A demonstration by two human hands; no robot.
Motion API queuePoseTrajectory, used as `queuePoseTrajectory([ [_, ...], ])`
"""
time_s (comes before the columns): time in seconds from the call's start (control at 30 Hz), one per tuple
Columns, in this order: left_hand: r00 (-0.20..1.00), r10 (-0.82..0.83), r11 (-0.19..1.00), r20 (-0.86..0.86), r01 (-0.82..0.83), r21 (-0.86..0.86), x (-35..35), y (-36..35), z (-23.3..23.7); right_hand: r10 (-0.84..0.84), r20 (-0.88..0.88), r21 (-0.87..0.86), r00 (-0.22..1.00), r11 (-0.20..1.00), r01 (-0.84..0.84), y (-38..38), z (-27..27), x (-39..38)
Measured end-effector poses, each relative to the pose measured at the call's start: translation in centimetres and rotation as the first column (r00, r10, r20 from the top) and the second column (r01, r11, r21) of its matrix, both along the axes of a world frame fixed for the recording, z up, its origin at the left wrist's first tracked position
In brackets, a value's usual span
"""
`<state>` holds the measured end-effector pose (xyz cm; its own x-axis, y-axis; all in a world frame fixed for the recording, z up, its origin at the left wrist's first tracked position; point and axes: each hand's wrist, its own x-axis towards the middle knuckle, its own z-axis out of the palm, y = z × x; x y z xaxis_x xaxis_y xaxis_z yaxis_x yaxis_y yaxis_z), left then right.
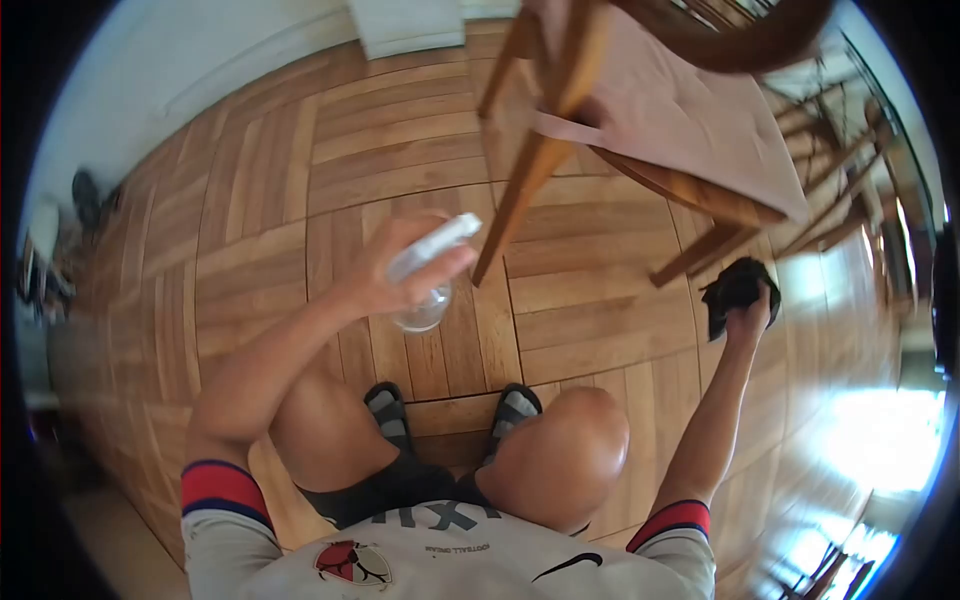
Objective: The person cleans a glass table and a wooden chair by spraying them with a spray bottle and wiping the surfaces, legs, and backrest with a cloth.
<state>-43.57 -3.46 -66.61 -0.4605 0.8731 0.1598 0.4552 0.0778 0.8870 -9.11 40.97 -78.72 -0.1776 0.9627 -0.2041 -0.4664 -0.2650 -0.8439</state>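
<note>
My left hand is wrapped round a clear spray bottle with a white trigger head, held above the wooden floor in front of my knees. The nozzle points up and to the right, toward the chair. Out to the right, my right hand grips a bunched black cloth; part of it hangs below the fingers. Just beyond both hands stands a wooden chair with a pink cushion tied to its seat. Neither hand touches the chair.
Parquet floor spreads all around my sandalled feet. More wooden chairs stand at the right. A white wall runs along the upper left, with dark items by it. Bright light reflects at the lower right.
</note>
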Motion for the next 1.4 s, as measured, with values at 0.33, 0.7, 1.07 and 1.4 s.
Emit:
queuePoseTrajectory([
  [0.33,0.995,-0.098,0.994,0.013,0.098,-0.039,2.5,-2.2,2.0,0.058,0.756,0.403,0.652,0.744,-0.534,2.4,1.9,-8.7],
  [0.7,0.991,-0.121,0.993,-0.061,0.120,-0.021,2.4,-1.6,2.8,-0.287,0.590,0.670,0.754,0.696,-0.259,-12.7,1.9,-14.6],
  [1.07,0.989,-0.148,0.988,0.027,0.149,-0.049,2.1,-2.0,3.4,-0.063,0.775,0.551,0.629,0.556,-0.623,-23.3,2.7,-17.1],
  [1.4,0.984,-0.176,0.984,-0.011,0.175,-0.017,0.4,-2.3,1.8,0.281,0.684,0.560,0.673,0.390,-0.731,-22.8,6.6,-6.9],
])
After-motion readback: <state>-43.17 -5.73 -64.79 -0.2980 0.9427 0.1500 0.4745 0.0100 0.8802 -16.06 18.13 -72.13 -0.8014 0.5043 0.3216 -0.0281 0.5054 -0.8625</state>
